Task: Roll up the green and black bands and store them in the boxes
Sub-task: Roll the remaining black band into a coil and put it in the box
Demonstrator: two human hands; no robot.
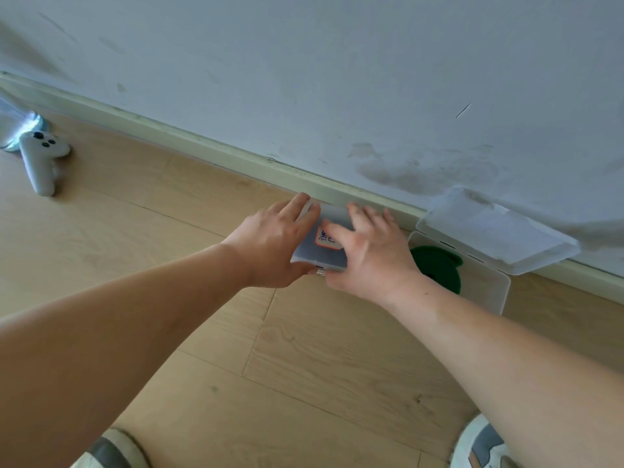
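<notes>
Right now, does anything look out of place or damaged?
The wall above the open box carries dark smudges, and a controller lies on the floor far left, away from the work. The green band sits rolled inside; nothing spilled.

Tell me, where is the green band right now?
In the head view, the green band lies rolled inside the open clear box against the wall, just right of the right hand.
</notes>
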